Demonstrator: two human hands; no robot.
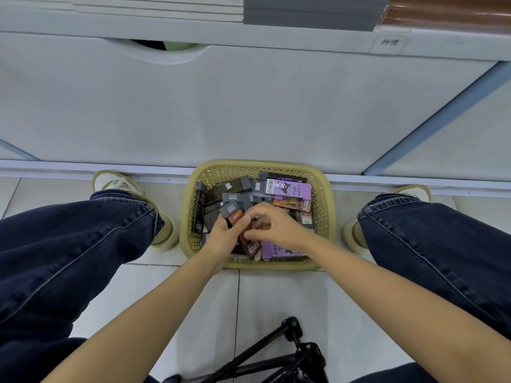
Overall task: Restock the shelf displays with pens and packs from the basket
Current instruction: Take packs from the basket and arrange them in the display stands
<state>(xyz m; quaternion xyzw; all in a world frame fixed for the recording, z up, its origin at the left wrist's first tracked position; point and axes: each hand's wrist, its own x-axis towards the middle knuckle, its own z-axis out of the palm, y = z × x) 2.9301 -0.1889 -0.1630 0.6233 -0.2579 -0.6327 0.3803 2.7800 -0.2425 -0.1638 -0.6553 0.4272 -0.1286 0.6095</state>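
Looks like the grab-from-the-basket step, not the shelving one. Squatting over the yellow basket, parked on the floor right against the white shelf panel.

Left hand wrapped round a small orange-and-grey pack, thumb and fingers curled on it, holding it just above the pile. Right hand crowding in on that same spot from the other side, fingers curled down, thumb tip against the left's bundle. Can't tell whether pinching a pack of its own or just steadying.

Directly beyond the left grip: a jumble of dark grey and brown packs. Just past the right knuckles, away from the body: purple packs lying flat, barcode showing. Another purple pack tucked under the right wrist.

Guessing at the next move: needs a firm hold on the handful, then a lift straight out of the basket and up past the panel to the shelf ledge, far above the grip. Probably means standing up first. Worth watching for small, slick-looking packs slipping loose.
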